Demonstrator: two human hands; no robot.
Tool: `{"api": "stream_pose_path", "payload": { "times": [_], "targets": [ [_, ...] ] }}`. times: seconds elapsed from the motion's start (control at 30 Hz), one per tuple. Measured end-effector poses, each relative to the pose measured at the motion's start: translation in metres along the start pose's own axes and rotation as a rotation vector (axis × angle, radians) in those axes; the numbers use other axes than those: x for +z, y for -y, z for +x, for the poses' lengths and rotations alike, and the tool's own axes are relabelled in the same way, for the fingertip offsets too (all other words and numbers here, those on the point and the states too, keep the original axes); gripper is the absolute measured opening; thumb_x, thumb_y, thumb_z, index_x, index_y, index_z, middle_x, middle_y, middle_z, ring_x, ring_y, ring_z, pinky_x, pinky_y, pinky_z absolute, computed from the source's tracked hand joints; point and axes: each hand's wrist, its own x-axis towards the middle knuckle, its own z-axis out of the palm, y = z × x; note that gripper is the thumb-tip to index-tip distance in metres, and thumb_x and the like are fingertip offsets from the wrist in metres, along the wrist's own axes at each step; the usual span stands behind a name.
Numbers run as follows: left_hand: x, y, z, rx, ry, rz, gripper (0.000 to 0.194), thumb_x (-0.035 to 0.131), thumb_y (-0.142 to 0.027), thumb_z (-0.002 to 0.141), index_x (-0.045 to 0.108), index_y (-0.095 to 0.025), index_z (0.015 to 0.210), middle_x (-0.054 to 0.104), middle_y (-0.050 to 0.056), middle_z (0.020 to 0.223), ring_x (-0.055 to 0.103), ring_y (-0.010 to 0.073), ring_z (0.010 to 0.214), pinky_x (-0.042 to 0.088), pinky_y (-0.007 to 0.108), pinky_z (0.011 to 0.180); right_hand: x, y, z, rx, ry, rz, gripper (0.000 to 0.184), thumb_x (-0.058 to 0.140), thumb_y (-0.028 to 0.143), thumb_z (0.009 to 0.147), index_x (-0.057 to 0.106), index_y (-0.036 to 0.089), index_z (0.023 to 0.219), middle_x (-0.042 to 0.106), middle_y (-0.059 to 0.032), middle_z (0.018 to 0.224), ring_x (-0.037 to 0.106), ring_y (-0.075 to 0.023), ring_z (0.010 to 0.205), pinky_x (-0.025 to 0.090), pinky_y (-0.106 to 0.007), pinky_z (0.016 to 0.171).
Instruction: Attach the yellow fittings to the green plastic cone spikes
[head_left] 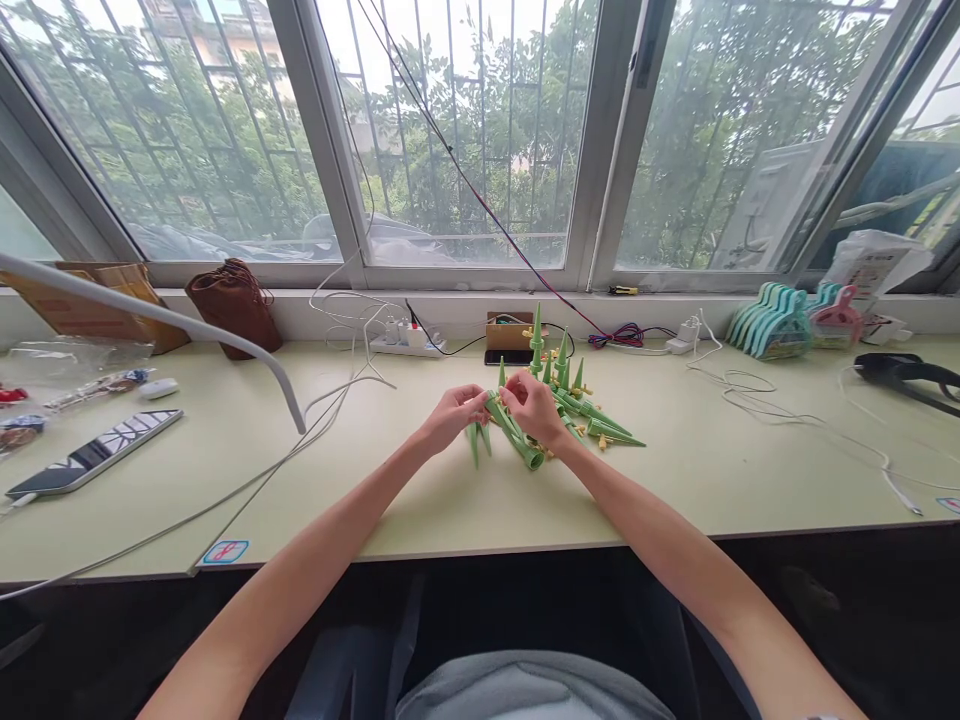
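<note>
My left hand [463,410] is closed in a pinch around the upper end of a green plastic spike [513,432]. Its hollow round end points down toward me. Close beside it, the fingers of my right hand [531,405] are pinched together at the same end; whatever they grip is hidden. Thin green points [474,446] show below my left hand. Just beyond and right of my right hand is a cluster of similar spikes, some upright [537,340] and others lying flat [616,432]. Small yellow plastic pieces [603,442] lie among them.
A phone [94,450] and a white mouse [159,389] lie at the left, near a brown pouch [234,308]. Loose white cables [330,400] cross the table. At the back stand a power strip [409,345], a cardboard box [510,322] and teal hangers [769,320].
</note>
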Motion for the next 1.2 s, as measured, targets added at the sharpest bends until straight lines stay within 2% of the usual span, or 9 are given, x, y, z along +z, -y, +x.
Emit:
{"api": "stream_pose_path", "payload": {
  "times": [0.4,0.73,1.2],
  "targets": [
    [-0.0026,0.0059,0.0022,0.028,-0.105,0.061,0.042,0.075,-0.054,0.072,0.063,-0.014,0.074,0.060,0.003,0.068,0.053,0.0117,0.059,0.043,0.028,0.061,0.0013,0.0002,-0.0014,0.056,0.081,0.052,0.024,0.056,0.042,0.086,0.046,0.024,0.074,0.060,0.0010,0.058,0.055,-0.0157,0.050,0.044,-0.029,0.053],
    [-0.0030,0.0070,0.0053,0.038,-0.198,0.090,0.041,0.072,-0.055,0.075,0.060,-0.016,0.070,0.056,0.001,0.060,0.051,0.0118,0.052,0.040,0.028,0.053,0.0023,-0.0020,-0.0012,-0.011,0.145,-0.039,0.016,0.056,0.036,0.087,0.060,0.020,0.089,0.063,0.0003,0.065,0.056,-0.0151,0.056,0.046,-0.029,0.061],
    [0.0008,0.0026,-0.0012,0.050,-0.200,0.199,0.041,0.069,-0.056,0.075,0.057,-0.018,0.068,0.051,-0.002,0.053,0.045,0.0106,0.046,0.035,0.027,0.048,0.0029,-0.0029,-0.0035,-0.020,0.222,-0.005,0.019,0.051,0.032,0.089,0.055,0.021,0.075,0.059,0.0025,0.060,0.051,-0.0125,0.053,0.042,-0.026,0.059]
  ]
}}
